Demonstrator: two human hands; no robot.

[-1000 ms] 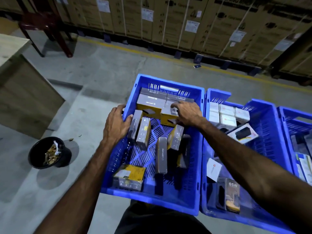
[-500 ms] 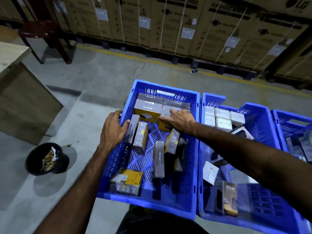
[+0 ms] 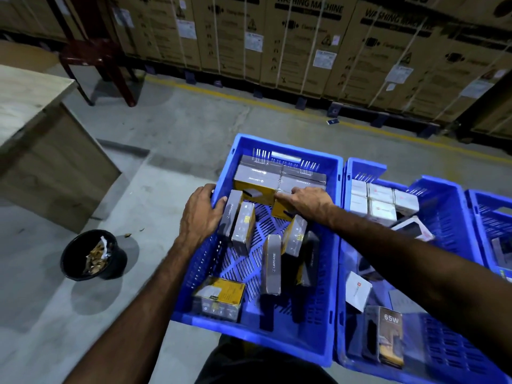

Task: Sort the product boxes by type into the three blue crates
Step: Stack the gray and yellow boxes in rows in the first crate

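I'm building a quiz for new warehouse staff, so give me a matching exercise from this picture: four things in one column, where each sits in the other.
Things:
1. 65W box
2. black bucket
3. left hand
4. white boxes

Places:
A. on the floor beside the desk
B. far end of the middle crate
C. near end of the middle crate
D. at the left wall of the left crate

Pairs: 1-C, 2-A, 3-D, 4-B

Left hand [image 3: 201,214] grips the left crate's [image 3: 331,273] rim, right hand [image 3: 306,202] rests on the stacked grey-yellow boxes [image 3: 259,181] inside.
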